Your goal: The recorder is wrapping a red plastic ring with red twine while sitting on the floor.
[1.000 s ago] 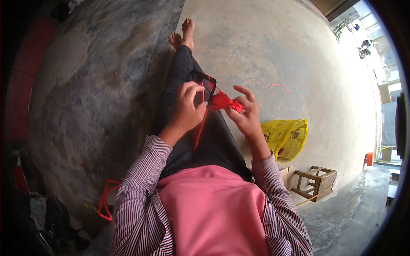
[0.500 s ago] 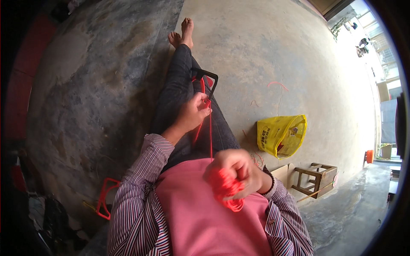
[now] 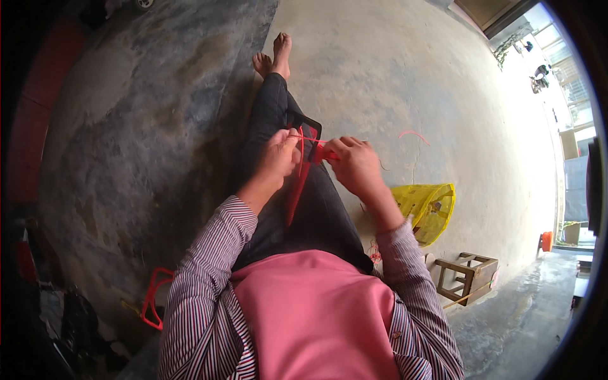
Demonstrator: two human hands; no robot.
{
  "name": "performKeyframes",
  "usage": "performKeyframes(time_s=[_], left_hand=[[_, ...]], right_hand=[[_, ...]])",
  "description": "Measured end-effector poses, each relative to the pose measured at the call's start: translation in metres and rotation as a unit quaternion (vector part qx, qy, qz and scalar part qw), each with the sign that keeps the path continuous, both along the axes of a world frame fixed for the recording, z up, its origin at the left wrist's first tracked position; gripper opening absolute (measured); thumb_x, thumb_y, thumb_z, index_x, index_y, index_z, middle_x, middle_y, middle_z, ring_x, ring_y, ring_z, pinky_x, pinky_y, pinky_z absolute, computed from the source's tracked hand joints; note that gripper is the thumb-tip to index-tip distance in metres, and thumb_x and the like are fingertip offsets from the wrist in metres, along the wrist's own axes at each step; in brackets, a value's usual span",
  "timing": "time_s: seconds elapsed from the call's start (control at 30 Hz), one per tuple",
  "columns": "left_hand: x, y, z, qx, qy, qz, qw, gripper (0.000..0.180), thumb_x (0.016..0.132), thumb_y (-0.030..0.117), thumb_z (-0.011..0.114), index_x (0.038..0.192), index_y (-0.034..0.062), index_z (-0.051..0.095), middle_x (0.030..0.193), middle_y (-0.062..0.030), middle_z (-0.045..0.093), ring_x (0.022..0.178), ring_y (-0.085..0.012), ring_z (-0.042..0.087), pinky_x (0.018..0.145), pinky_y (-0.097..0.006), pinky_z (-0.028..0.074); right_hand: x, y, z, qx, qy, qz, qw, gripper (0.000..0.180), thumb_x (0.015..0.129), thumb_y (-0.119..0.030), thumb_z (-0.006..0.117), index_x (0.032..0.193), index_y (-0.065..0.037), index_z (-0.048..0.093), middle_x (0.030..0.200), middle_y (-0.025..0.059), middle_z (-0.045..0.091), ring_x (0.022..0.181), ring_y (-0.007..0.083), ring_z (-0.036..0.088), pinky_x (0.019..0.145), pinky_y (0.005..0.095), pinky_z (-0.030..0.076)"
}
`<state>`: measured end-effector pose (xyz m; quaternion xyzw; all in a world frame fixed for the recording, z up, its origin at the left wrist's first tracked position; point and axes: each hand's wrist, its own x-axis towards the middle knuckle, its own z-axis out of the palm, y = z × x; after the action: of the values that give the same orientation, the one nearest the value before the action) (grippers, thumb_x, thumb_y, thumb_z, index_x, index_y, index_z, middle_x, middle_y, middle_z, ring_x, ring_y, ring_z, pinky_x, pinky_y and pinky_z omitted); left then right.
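Note:
A black angular frame (image 3: 308,119) rests over my legs, with red cord along it. Fingers and thumb of my left hand (image 3: 278,161) are pinched on the red cord (image 3: 310,139) at the frame's left side. The cord runs taut across the frame to my right hand (image 3: 358,166). That hand is closed around a bundle of the same red cord (image 3: 325,153), just right of the frame; part of the bundle is hidden by its fingers. More red cord (image 3: 294,201) trails down over my dark trousers.
An open yellow bag (image 3: 423,218) stands on the floor beyond my right forearm, near a small wooden stool (image 3: 467,278). A red frame (image 3: 152,297) lies by my left elbow. One red cord scrap (image 3: 415,135) is on the concrete floor at the right.
My right hand has moved forward from in front of my chest to the frame, carrying the cord bundle. My left hand has shifted slightly left, still pinching cord.

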<state>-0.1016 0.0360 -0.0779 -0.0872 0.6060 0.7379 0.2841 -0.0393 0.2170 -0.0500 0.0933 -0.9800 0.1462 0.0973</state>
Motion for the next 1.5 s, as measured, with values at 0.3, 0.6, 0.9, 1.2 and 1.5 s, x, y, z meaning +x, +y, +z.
performKeyframes(time_s=[0.3,0.6,0.9,1.2,1.5], left_hand=[[0.007,0.001,0.002,-0.107,0.295,0.048,0.948,0.023,0.092,0.018,0.052,0.073,0.0046,0.057,0.062,0.0026,0.051,0.054,-0.007,0.046,0.046,-0.027,0.036],[0.005,0.003,0.014,0.031,0.015,-0.069,0.997,0.026,0.092,0.028,0.056,0.076,0.0083,0.054,0.063,0.0003,0.054,0.039,-0.0055,0.034,0.035,-0.021,0.02],[-0.003,0.002,-0.007,0.03,-0.123,-0.086,0.988,0.01,0.086,0.018,0.055,0.087,0.0095,0.051,0.076,-0.0134,0.064,0.039,-0.0068,0.037,0.034,-0.024,0.021],[0.073,0.005,0.042,-0.168,0.598,-0.15,0.769,0.031,0.081,0.013,0.071,0.107,0.0017,0.061,0.111,-0.0083,0.06,0.101,-0.018,0.06,0.087,-0.03,0.049],[0.008,-0.013,0.037,-0.051,0.437,-0.062,0.896,0.034,0.077,-0.015,0.051,0.104,0.0042,0.057,0.1,-0.0048,0.062,0.094,-0.0162,0.059,0.088,-0.03,0.048]], right_hand=[[0.008,-0.024,-0.003,-0.385,0.039,-0.007,0.922,0.033,0.073,-0.008,0.076,0.103,-0.004,0.063,0.11,0.0148,0.062,0.102,0.0299,0.061,0.087,0.0362,0.049],[0.055,0.013,0.016,-0.817,-0.045,0.106,0.565,0.026,0.093,-0.024,0.05,0.106,-0.002,0.049,0.075,0.008,0.055,0.067,0.0216,0.057,0.088,0.0438,0.049],[0.136,0.03,0.012,-0.694,-0.154,-0.117,0.693,0.045,0.09,-0.038,0.062,0.111,0.001,0.055,0.067,-0.0006,0.051,0.055,0.0076,0.046,0.051,0.023,0.035],[0.092,-0.002,-0.012,-0.808,-0.25,-0.086,0.527,0.048,0.096,-0.049,0.05,0.106,-0.003,0.061,0.087,0.0084,0.066,0.071,0.0148,0.063,0.058,0.026,0.049],[0.021,0.019,-0.014,-0.771,-0.187,-0.016,0.609,0.032,0.091,-0.022,0.061,0.117,-0.003,0.062,0.064,-0.0033,0.05,0.055,0.0061,0.041,0.052,0.0213,0.032]])
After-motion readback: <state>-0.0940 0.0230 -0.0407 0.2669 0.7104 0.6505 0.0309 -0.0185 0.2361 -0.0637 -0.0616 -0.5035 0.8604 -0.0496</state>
